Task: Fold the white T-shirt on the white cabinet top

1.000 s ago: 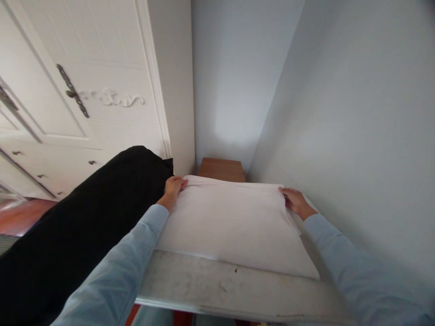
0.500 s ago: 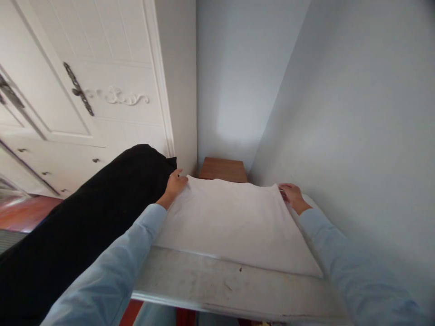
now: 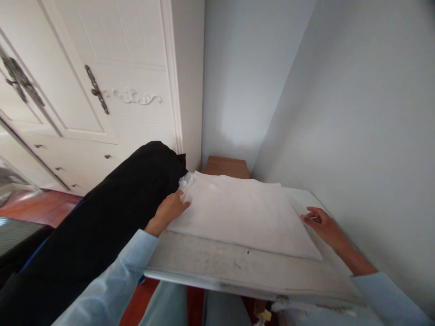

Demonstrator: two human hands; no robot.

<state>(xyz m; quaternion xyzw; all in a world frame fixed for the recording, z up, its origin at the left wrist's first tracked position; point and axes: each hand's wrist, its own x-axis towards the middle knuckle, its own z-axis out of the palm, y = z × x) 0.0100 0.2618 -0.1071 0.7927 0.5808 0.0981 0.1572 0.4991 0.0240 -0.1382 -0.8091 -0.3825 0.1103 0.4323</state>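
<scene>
A white folded cloth (image 3: 238,213) lies spread on the white table, its near edge running slantwise. At its left edge rests my left hand (image 3: 168,211), thumb apart from the fingers and touching the fabric; the fingertips are partly hidden. Beyond that hand, a small part of the cloth is bunched up at the far left corner. To the right of the cloth, my right hand (image 3: 319,222) hovers over the table, fingers loosely bent and apart, with nothing in them.
A long black-covered object (image 3: 125,199) stands along the table's left side. Behind it is a white wardrobe (image 3: 136,68) with dark handles. A brown wooden box-like top (image 3: 227,166) sits beyond the table's far edge. The grey wall (image 3: 367,136) borders the right side.
My right hand has let go of the cloth's far right corner and moved right and nearer. The left hand has slid nearer along the left edge. The view has shifted slightly.
</scene>
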